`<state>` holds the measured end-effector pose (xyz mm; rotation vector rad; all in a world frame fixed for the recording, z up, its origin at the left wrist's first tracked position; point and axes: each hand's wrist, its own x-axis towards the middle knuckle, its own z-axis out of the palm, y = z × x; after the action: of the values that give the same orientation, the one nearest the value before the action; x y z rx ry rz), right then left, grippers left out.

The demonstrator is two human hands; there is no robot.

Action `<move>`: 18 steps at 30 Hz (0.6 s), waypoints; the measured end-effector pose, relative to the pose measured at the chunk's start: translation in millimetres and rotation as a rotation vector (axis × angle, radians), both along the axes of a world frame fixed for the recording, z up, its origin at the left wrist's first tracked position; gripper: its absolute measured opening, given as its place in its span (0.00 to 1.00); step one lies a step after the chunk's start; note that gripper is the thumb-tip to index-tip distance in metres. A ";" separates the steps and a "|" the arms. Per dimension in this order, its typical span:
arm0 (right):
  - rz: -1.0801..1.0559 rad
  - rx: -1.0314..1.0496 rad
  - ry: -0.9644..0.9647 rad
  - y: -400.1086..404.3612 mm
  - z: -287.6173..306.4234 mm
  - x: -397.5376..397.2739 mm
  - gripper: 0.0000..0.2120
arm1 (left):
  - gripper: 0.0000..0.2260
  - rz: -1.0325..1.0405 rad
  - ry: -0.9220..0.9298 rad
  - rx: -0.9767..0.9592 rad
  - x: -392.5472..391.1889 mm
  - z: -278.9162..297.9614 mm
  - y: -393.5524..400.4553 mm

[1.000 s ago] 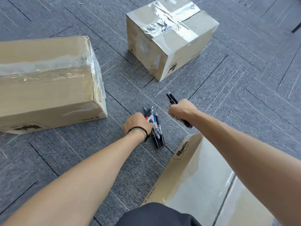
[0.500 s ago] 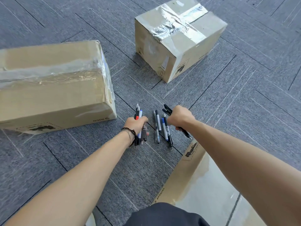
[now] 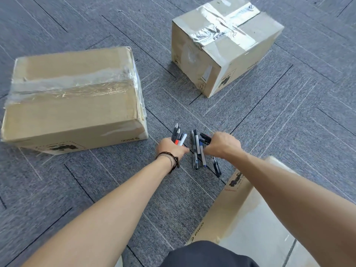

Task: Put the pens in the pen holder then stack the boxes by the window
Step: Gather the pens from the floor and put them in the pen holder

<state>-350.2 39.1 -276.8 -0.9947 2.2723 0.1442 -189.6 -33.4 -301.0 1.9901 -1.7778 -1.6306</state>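
Gripping pen bundles: left hand [image 3: 172,149], right hand [image 3: 223,144]; grey carpet tiles [image 3: 289,122], three boxes [image 3: 75,99].

Matt grey ribbed carpet floor [image 3: 289,132]. Large brown cardboard box [image 3: 73,116] wrapped in glossy, crinkled clear film. Smaller brown cardboard box [image 3: 215,74] crossed with shiny wrinkled tape. Smooth plastic pens [image 3: 196,151].

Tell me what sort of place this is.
Probably an office or similar workplace floor. The grey carpet tiles are the commercial kind, three taped cardboard shipping boxes sit on them, and loose pens lie between the person's hands. No window or furniture shows.
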 end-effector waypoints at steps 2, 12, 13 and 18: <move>-0.153 -0.060 -0.154 2.4 10.4 -9.3 0.07 | 0.16 -0.098 -0.107 -0.122 -6.3 3.3 0.3; -0.535 -0.184 -0.481 8.7 51.7 -36.6 0.03 | 0.17 -0.371 -0.346 -0.294 -39.3 4.9 14.6; -0.525 -0.183 -0.455 8.6 51.2 -36.8 0.04 | 0.16 -0.381 -0.361 -0.302 -41.3 4.2 14.9; -0.405 -0.128 -0.286 3.2 38.0 -25.8 0.08 | 0.12 -0.258 -0.127 -0.090 -33.4 2.7 5.5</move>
<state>-376.0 42.3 -238.8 -0.5551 2.1820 -0.3006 -223.0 -28.0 -298.3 1.9328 -2.1926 -1.4808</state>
